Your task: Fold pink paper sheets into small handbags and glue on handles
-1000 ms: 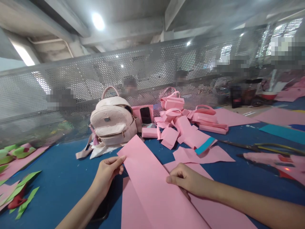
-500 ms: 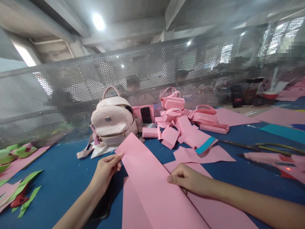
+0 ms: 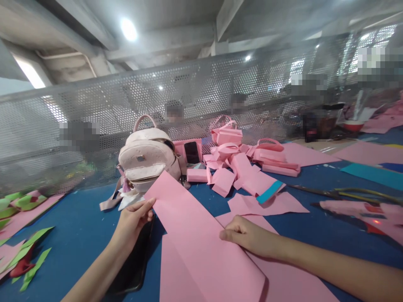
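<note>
A long pink paper sheet [image 3: 195, 235] lies slanted across the blue table [image 3: 75, 226] in front of me. My left hand [image 3: 134, 220] pinches its far left corner between thumb and fingers. My right hand [image 3: 245, 235] is closed on the sheet's right edge, knuckles up. More pink paper [image 3: 283, 285] lies flat beneath the sheet. A black phone [image 3: 134, 268] rests on the table under my left forearm.
A pale pink backpack [image 3: 146, 161] stands behind the sheet. A heap of folded pink paper pieces and small paper bags [image 3: 242, 159] lies beyond, with a teal strip [image 3: 270, 192]. Scissors [image 3: 346, 193] lie at the right. Green paper scraps [image 3: 28, 256] lie left. A perforated metal screen [image 3: 94, 121] backs the table.
My left hand has drawn the sheet's far corner leftward, swinging the sheet with it. The near end of the sheet has come up short of the frame's bottom. My right hand has barely moved.
</note>
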A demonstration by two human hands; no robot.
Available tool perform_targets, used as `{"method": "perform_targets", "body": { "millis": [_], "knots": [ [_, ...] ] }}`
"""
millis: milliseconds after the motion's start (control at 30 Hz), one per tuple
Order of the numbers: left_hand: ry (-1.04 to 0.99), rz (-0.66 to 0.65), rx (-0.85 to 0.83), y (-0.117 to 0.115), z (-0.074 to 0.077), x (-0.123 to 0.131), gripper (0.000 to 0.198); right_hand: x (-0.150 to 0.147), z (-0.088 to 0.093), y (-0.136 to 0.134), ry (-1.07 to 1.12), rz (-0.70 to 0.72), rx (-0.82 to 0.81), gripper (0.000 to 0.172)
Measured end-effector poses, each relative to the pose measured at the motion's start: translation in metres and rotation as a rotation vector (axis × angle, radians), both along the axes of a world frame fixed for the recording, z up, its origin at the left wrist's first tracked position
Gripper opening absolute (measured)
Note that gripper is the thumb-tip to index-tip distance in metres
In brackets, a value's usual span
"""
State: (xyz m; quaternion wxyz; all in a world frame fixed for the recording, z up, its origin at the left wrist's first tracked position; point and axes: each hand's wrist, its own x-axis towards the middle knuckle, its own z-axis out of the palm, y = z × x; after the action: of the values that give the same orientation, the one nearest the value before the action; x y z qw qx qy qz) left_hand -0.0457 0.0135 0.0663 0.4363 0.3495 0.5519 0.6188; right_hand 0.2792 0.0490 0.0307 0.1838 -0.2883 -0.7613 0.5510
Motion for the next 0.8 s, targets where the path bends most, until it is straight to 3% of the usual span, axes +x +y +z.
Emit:
{"method": "perform_targets", "body": {
  "millis": [267, 800],
  "knots": [
    [0.021, 0.051, 0.018, -0.001, 0.013, -0.003, 0.047, -0.001, 0.000, 0.000, 0.012, -0.005, -0.010, 0.071],
    [0.024, 0.111, 0.073, 0.001, 0.019, -0.011, 0.044, -0.007, 0.001, -0.001, 0.034, -0.099, 0.092, 0.062]
  ]
}}
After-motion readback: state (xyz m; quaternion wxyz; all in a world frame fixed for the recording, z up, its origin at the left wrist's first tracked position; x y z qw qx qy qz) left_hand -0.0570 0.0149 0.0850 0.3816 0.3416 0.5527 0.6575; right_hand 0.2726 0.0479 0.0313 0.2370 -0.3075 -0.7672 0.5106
